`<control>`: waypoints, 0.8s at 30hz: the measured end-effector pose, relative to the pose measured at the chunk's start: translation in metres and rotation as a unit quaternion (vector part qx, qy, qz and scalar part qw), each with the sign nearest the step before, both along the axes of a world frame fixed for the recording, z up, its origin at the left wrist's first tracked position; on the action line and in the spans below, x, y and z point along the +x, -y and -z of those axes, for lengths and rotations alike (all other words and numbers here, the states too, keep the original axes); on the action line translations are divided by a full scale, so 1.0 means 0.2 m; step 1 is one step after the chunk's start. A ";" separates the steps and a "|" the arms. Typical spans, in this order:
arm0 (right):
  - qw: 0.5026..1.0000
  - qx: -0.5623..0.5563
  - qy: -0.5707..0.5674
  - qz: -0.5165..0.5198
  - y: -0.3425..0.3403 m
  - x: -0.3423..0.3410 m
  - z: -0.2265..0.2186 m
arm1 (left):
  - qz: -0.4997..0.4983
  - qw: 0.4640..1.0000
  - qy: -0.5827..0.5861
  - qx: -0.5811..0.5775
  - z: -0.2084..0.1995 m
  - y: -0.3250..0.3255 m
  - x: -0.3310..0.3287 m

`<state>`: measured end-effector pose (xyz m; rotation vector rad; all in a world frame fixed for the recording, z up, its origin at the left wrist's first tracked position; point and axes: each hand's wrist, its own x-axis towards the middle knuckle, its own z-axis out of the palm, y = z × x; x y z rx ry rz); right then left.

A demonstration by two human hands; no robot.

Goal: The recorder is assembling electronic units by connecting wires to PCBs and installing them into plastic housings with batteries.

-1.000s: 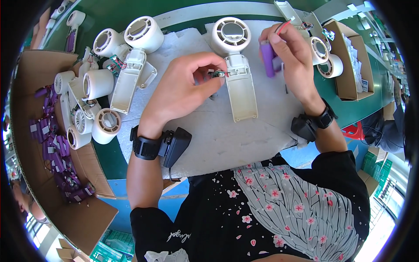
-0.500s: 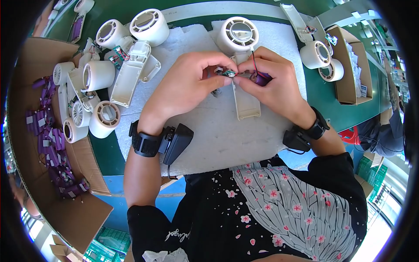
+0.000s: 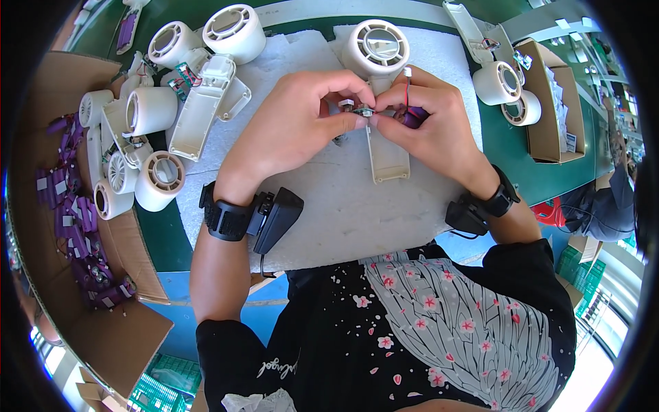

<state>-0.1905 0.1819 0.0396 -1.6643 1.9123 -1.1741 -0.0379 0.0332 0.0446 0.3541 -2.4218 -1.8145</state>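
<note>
A small green circuit board (image 3: 364, 110) is pinched in the fingertips of my left hand (image 3: 295, 123). My right hand (image 3: 436, 117) wraps its lower fingers around a purple battery pack (image 3: 414, 118), while its thumb and index finger meet the board's right edge. From the battery a thin lead rises between the right fingers to a white plug (image 3: 408, 71). Beneath both hands lies a cream handheld fan body, its round head (image 3: 379, 48) at the far side and its opened handle shell (image 3: 389, 161) toward me. Fingers hide part of the board and the battery.
A white foam pad (image 3: 309, 213) covers the bench. Cream fan housings (image 3: 154, 111) crowd the left, beside a cardboard box (image 3: 141, 257) of purple batteries (image 3: 79, 233). On the right are more fan parts (image 3: 497, 82) and a carton (image 3: 549, 130) of small packets.
The white plug and its lead now stand upright above my right hand; before, the lead curved beside the fan head. Both hands stay close together at the board.
</note>
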 end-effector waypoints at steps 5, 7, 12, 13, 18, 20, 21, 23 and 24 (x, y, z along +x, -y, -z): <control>0.999 0.022 -0.017 -0.021 0.00 -0.01 -0.02 | -0.022 0.999 -0.011 0.022 0.01 -0.01 0.00; 0.999 0.022 -0.002 -0.031 0.00 -0.01 -0.02 | -0.024 1.000 -0.002 0.018 0.01 -0.01 0.00; 0.999 0.018 -0.013 -0.028 0.00 -0.01 -0.01 | -0.022 0.999 -0.035 0.004 0.06 0.02 0.01; 0.999 0.012 -0.028 -0.028 0.00 0.00 -0.01 | -0.019 0.998 -0.061 0.002 0.07 0.02 0.02; 0.996 -0.004 -0.087 -0.021 0.00 0.01 0.00 | -0.023 0.994 -0.082 -0.071 0.04 0.01 0.01; 0.995 -0.006 -0.100 -0.020 -0.01 0.02 0.00 | -0.009 0.996 -0.034 -0.079 0.01 0.00 0.01; 0.994 0.003 -0.105 -0.022 -0.01 0.02 -0.01 | -0.001 0.997 -0.010 -0.083 0.00 0.00 0.01; 0.993 0.021 -0.114 -0.025 -0.01 0.01 -0.02 | 0.007 0.995 -0.031 -0.092 -0.02 -0.03 0.02; 0.993 0.022 -0.114 -0.025 -0.01 0.01 -0.02 | 0.016 0.993 -0.053 -0.102 -0.03 -0.05 0.01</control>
